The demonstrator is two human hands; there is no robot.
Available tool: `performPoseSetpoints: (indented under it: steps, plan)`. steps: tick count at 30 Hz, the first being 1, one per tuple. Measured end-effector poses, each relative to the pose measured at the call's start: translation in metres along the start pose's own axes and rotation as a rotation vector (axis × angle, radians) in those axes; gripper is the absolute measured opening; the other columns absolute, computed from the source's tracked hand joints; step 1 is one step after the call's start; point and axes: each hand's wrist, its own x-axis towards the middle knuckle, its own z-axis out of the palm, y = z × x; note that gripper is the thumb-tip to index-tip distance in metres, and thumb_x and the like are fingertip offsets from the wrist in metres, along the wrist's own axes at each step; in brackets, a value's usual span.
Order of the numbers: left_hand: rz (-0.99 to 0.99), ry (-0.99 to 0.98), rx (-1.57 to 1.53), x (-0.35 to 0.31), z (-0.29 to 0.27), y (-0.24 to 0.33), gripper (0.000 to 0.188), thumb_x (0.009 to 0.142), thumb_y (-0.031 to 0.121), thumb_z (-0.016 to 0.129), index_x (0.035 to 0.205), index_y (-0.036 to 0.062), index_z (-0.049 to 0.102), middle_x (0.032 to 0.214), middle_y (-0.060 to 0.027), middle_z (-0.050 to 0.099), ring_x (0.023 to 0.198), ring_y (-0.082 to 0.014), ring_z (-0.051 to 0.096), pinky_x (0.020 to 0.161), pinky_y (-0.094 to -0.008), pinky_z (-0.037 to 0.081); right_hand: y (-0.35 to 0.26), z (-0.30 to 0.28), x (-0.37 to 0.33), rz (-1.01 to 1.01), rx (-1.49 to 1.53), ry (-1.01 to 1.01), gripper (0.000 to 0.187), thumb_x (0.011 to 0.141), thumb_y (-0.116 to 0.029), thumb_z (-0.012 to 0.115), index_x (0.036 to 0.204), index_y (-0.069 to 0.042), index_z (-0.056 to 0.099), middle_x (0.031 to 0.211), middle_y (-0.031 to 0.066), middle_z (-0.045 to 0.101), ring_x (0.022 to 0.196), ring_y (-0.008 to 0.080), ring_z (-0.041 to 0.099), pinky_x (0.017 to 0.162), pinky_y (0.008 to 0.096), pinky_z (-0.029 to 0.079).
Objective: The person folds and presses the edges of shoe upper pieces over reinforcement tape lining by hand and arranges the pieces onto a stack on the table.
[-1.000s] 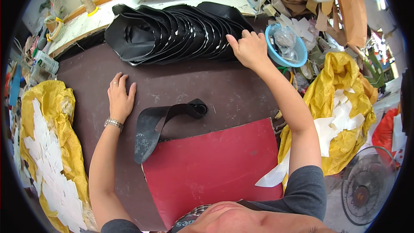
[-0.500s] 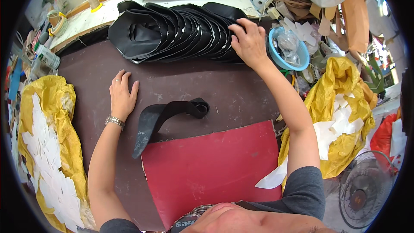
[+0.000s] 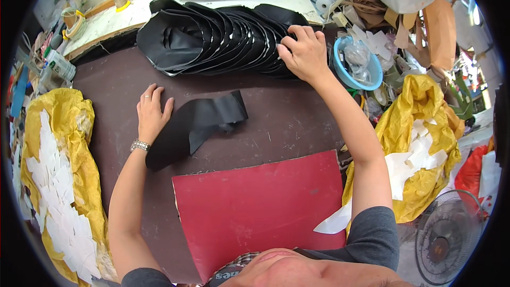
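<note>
Black, smooth, leather-like pieces with pale edges (image 3: 228, 37) stand nested in a long row across the far side of the dark brown worktop (image 3: 297, 117). Of the two hands, the right hand (image 3: 305, 56) is at the row's right end, its fingers bent; whether it grasps a piece or only touches it, I cannot tell. The left hand (image 3: 153, 111) is released, resting palm down on the worktop, a metal bracelet (image 3: 140, 144) around its wrist. Just beside that wrist is a loose, curved black strip (image 3: 199, 125), somewhat blurred, its far end bent over. Nearer the person lies a flat, red rectangular sheet (image 3: 260, 212). A round, light blue plastic basin (image 3: 348, 78) sits just right of the right hand. Left of the worktop, a crinkled yellow sack (image 3: 82, 165) bears white cut scraps (image 3: 56, 196).
</note>
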Motion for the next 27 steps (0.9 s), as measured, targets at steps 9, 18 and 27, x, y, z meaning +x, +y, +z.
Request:
performPoseSetpoints:
  steps: [9, 18, 27]
  plan:
    - [0.036, -0.014, -0.720, -0.025, -0.019, 0.026, 0.048, 0.075, 0.014, 0.072, 0.120, 0.0072, 0.057, 0.120, -0.0150, 0.058, 0.112, -0.0298, 0.056, 0.090, -0.0395, 0.048, -0.017, -0.003, 0.004, 0.103, 0.023, 0.001, 0.046, 0.075, -0.058, 0.070, 0.077, -0.012, 0.068, 0.112, 0.0068, 0.060, 0.104, 0.0222, 0.054, 0.081, 0.0381, 0.035]
    - [0.863, -0.207, -0.351, -0.076, -0.093, 0.147, 0.036, 0.076, 0.006, 0.062, 0.112, 0.0080, 0.063, 0.124, -0.0059, 0.060, 0.106, -0.0208, 0.060, 0.090, -0.0358, 0.046, -0.018, 0.004, -0.001, 0.315, 0.098, -0.070, 0.037, 0.075, -0.050, 0.073, 0.077, -0.013, 0.068, 0.114, 0.0067, 0.061, 0.107, 0.0244, 0.054, 0.084, 0.0402, 0.034]
    - [0.641, -0.044, -0.612, -0.058, -0.104, 0.150, 0.035, 0.065, -0.004, 0.066, 0.099, 0.0043, 0.065, 0.103, -0.0097, 0.067, 0.086, -0.0254, 0.065, 0.074, -0.0384, 0.052, -0.022, 0.005, 0.002, 0.359, 0.104, -0.067, 0.035, 0.073, -0.046, 0.074, 0.073, -0.012, 0.068, 0.113, 0.0074, 0.061, 0.105, 0.0244, 0.053, 0.088, 0.0409, 0.033]
